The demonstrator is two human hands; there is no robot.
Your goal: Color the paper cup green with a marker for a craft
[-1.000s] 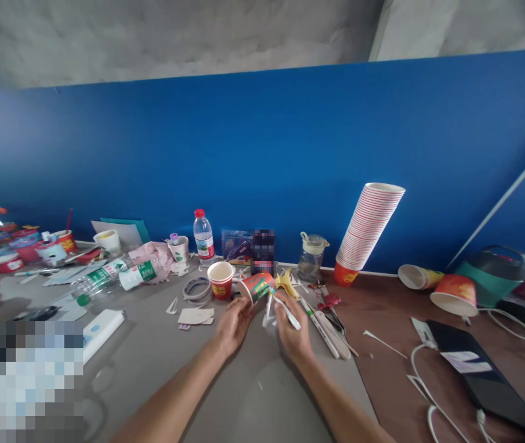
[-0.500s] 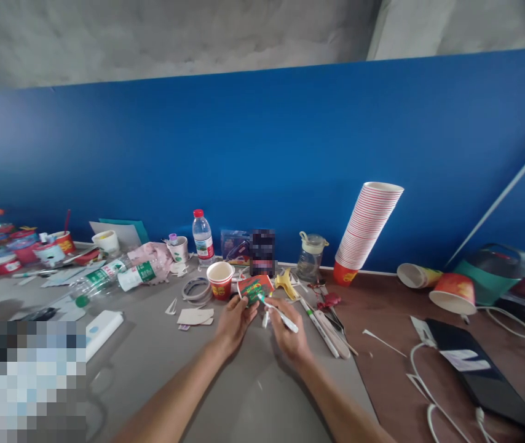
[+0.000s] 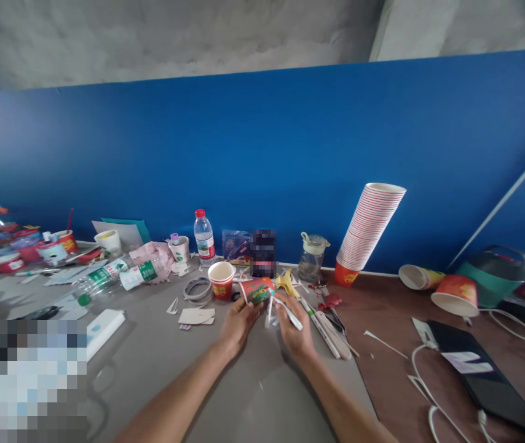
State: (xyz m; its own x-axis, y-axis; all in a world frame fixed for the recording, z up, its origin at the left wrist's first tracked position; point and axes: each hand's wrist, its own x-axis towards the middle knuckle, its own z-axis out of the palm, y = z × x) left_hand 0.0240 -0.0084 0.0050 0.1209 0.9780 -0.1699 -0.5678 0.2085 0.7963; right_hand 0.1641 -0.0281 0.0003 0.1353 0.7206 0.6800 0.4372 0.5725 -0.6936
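My left hand (image 3: 236, 327) grips a red paper cup (image 3: 256, 290) that lies tilted on its side and bears green colouring on its wall. Closed round a white marker (image 3: 294, 318) is my right hand (image 3: 298, 337); the marker's teal tip is at the cup's right end, though I cannot tell whether it touches. Just behind and left of my left hand, another red paper cup (image 3: 221, 284) stands upright. A yellow piece (image 3: 284, 282) lies beyond my right hand, and a white pen with a green band (image 3: 320, 332) lies to its right.
A tall leaning stack of paper cups (image 3: 367, 227) and a lidded jar (image 3: 312, 258) stand by the blue partition (image 3: 262, 154). Plastic bottles (image 3: 102, 278), tape rolls (image 3: 197, 290) and card scraps (image 3: 197, 316) lie left. A black device (image 3: 479, 369) with white cables lies right.
The cup has turned in my left hand, so less of its green area faces me. My right hand and the marker have shifted slightly right and down.
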